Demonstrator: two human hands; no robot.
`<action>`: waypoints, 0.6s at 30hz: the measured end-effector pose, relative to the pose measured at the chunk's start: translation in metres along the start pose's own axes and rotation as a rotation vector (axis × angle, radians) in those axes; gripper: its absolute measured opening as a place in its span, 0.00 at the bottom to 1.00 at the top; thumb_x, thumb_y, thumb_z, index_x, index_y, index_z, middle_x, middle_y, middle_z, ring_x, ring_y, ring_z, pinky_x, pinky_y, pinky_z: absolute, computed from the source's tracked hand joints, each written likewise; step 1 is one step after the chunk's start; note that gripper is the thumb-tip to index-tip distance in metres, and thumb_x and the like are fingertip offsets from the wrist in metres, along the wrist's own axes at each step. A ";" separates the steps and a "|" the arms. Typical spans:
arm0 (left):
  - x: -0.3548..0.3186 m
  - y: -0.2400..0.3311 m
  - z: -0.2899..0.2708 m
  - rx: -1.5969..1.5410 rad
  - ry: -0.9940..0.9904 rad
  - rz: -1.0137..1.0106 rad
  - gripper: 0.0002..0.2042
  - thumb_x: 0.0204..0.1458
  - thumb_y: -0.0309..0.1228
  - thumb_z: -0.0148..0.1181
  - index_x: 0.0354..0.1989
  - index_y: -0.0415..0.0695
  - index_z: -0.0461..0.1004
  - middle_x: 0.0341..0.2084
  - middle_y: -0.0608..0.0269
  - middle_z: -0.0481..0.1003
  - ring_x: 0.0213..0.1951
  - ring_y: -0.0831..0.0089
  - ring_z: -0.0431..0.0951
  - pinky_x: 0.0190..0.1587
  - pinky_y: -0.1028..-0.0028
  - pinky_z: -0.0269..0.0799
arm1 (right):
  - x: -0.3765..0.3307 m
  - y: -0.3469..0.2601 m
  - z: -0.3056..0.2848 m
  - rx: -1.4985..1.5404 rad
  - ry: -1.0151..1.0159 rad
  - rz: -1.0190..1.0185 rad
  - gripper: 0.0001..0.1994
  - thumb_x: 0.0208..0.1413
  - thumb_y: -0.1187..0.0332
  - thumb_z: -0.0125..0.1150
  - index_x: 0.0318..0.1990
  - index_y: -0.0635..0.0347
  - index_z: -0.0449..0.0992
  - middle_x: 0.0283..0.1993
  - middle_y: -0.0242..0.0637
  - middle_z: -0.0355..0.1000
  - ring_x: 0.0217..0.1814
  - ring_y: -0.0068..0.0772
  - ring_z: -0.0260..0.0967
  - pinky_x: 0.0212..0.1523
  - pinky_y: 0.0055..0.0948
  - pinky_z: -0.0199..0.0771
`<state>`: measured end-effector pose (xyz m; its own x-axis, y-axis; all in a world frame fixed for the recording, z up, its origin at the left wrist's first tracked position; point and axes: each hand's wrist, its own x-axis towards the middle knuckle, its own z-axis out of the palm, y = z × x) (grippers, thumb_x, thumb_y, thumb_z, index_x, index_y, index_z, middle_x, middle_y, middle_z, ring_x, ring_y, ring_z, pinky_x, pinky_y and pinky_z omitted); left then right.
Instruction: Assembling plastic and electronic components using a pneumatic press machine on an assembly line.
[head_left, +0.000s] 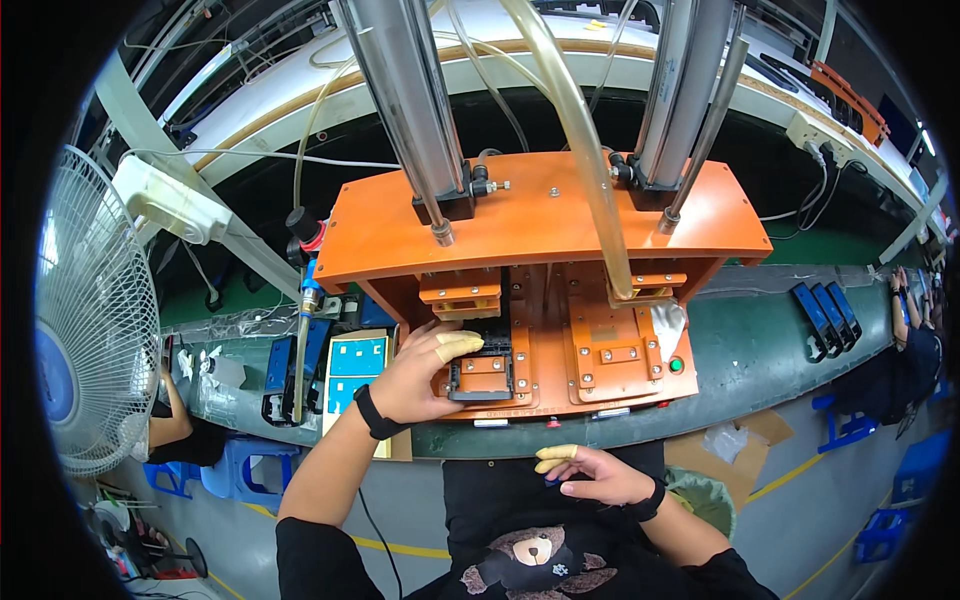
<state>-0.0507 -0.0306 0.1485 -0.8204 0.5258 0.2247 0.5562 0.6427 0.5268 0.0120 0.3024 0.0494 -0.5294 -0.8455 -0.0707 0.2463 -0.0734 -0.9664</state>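
Observation:
My left hand point(425, 372) reaches into the left bay of an orange press point(550, 225). Its fingers, some in pale yellow finger cots, lie over a black plastic frame point(482, 394) seated on the orange fixture there, the thumb along the frame's near left side. The hand covers part of the frame. Close to my body, my right hand point(605, 477) hovers in front of the bench edge, fingers loosely stretched and also with yellow cots. A tiny dark blue spot shows by its fingertips, too small to name. The right bay holds a bare orange fixture point(615, 350).
A green button point(676, 366) sits on the press's right front. Blue-and-black housings stand on the green bench, left point(281, 365) and right point(825, 318). A box with blue pieces point(357, 360) lies beside my left forearm. A fan point(95, 320) stands far left; other people sit at both sides.

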 end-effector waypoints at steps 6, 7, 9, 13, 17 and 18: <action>0.001 0.004 -0.006 0.055 -0.088 -0.004 0.36 0.33 0.32 0.73 0.57 0.43 0.68 0.55 0.52 0.69 0.60 0.50 0.65 0.63 0.57 0.57 | -0.001 -0.003 -0.001 -0.014 0.012 0.003 0.28 0.59 0.71 0.60 0.65 0.61 0.59 0.59 0.37 0.67 0.55 0.26 0.66 0.57 0.28 0.66; 0.001 0.007 -0.008 0.056 -0.085 -0.007 0.36 0.33 0.32 0.73 0.57 0.43 0.68 0.55 0.52 0.69 0.60 0.50 0.65 0.63 0.57 0.57 | 0.000 -0.003 -0.001 -0.004 0.010 0.004 0.27 0.59 0.72 0.60 0.65 0.61 0.60 0.59 0.37 0.67 0.55 0.26 0.66 0.57 0.28 0.66; -0.001 0.012 -0.011 0.073 -0.110 -0.024 0.38 0.35 0.38 0.74 0.59 0.43 0.66 0.56 0.50 0.67 0.62 0.49 0.63 0.64 0.56 0.55 | 0.001 -0.003 -0.001 0.005 0.001 0.009 0.27 0.58 0.72 0.60 0.65 0.61 0.60 0.58 0.37 0.67 0.55 0.26 0.67 0.56 0.28 0.66; -0.026 0.012 -0.006 0.102 0.091 -0.037 0.39 0.37 0.43 0.73 0.59 0.42 0.65 0.57 0.50 0.66 0.61 0.46 0.63 0.64 0.55 0.56 | -0.004 -0.007 -0.005 -0.045 0.006 0.007 0.27 0.58 0.73 0.60 0.65 0.62 0.60 0.57 0.38 0.68 0.55 0.27 0.67 0.56 0.28 0.67; -0.079 -0.003 0.015 0.206 0.233 -0.071 0.35 0.38 0.42 0.72 0.57 0.41 0.68 0.53 0.51 0.70 0.58 0.49 0.67 0.62 0.55 0.60 | -0.011 -0.009 -0.011 0.085 0.081 0.009 0.27 0.57 0.76 0.59 0.64 0.63 0.61 0.57 0.39 0.69 0.55 0.28 0.67 0.57 0.29 0.66; -0.091 -0.003 0.019 0.263 0.230 -0.081 0.34 0.38 0.41 0.72 0.55 0.41 0.70 0.51 0.51 0.71 0.57 0.50 0.69 0.61 0.56 0.61 | -0.012 -0.004 -0.013 0.131 0.099 0.001 0.26 0.57 0.76 0.58 0.63 0.65 0.61 0.57 0.40 0.68 0.56 0.28 0.66 0.58 0.28 0.66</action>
<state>0.0247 -0.0693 0.1107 -0.8551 0.3472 0.3851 0.4785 0.8144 0.3282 0.0069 0.3198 0.0511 -0.6049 -0.7897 -0.1024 0.3478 -0.1463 -0.9261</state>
